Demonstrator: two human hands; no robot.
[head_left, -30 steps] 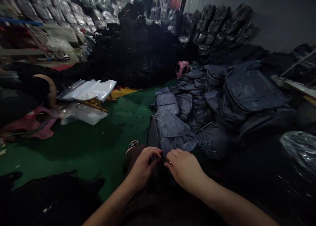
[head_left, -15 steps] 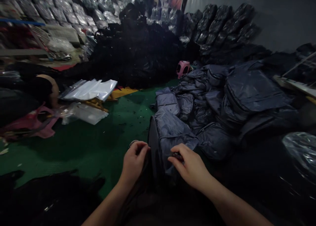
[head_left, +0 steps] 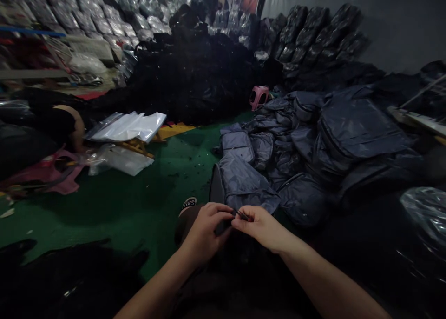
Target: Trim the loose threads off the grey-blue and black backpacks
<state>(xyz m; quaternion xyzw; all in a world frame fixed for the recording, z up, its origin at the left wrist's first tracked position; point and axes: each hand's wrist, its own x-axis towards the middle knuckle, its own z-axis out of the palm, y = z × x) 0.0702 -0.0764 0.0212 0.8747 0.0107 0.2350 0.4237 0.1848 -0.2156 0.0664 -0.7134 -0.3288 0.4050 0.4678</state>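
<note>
My left hand (head_left: 209, 230) has its fingertips closed together beside my right hand, at the near edge of a dark grey backpack (head_left: 244, 182). What the left fingers pinch is too small and dark to name. My right hand (head_left: 256, 226) is closed on a small dark tool (head_left: 244, 215), whose thin tip points left toward the left fingertips. The backpack stands on the green floor (head_left: 181, 170), its near part hidden by both hands. A foot in a dark sandal (head_left: 189, 202) shows just behind the left hand.
More grey backpacks (head_left: 358, 123) are heaped on the right. Clear plastic bags (head_left: 127, 126) lie at the left near a pink stool (head_left: 66, 170) and a person's arm (head_left: 75, 123). A black pile (head_left: 195, 72) rises behind, with a second pink stool (head_left: 258, 97).
My left hand has moved right, away from the backpack's left edge, to meet my right hand. The right hand has shifted slightly left. The sandalled foot shows more now.
</note>
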